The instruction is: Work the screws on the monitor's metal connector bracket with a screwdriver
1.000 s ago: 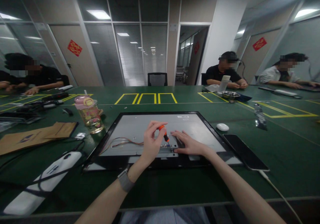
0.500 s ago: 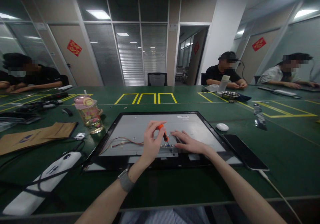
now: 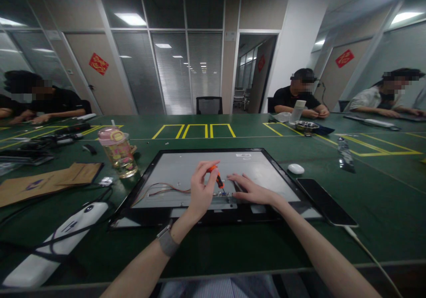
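Note:
A flat display panel [image 3: 262,169] with a black frame and grey back lies on the green table. My left hand [image 3: 202,187] grips an orange and black screwdriver [image 3: 218,180] by its handle. The tool leans slightly, its tip down at a small board [image 3: 223,197] near the panel's front edge. My right hand [image 3: 253,189] rests palm down on the panel, fingers stretched out beside the tip. Thin coloured wires [image 3: 163,187] run left from the board and pass behind my left hand.
On the left are a pink-lided bottle [image 3: 118,151], a brown paper envelope [image 3: 49,182] and a white power bank-like device [image 3: 60,245] with black cables. A phone [image 3: 326,202] and a white case [image 3: 296,169] lie right. Several people sit across the table.
The screwdriver handle has tilted very slightly to the left in my left hand. My right hand has stayed in place. The person at the far right has shifted a little to the right.

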`<state>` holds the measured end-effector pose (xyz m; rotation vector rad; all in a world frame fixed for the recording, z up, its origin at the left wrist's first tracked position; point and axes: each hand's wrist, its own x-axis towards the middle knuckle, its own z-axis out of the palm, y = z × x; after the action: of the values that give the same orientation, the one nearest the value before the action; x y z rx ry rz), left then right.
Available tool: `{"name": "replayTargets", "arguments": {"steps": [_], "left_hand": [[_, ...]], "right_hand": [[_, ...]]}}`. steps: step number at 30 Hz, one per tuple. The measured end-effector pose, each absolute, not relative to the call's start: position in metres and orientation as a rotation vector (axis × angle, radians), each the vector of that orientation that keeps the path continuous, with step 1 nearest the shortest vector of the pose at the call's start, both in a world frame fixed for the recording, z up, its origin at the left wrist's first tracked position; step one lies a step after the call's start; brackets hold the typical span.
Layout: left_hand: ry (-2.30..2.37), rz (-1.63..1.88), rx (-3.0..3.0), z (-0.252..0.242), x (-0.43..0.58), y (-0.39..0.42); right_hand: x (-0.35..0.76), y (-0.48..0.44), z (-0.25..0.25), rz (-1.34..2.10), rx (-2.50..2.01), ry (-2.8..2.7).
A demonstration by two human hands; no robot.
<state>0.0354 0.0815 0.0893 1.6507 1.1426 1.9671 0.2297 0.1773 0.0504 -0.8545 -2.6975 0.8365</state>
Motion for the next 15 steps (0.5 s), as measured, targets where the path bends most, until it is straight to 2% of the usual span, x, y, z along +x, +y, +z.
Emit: {"name": "replayTargets", "arguments": {"steps": [15], "left_hand": [[1.138, 1.93, 1.573, 0.0902, 0.0356, 0.0805]], "right_hand": [[0.2281, 0.1735, 0.0557, 0.85, -0.918, -2.701]]}}
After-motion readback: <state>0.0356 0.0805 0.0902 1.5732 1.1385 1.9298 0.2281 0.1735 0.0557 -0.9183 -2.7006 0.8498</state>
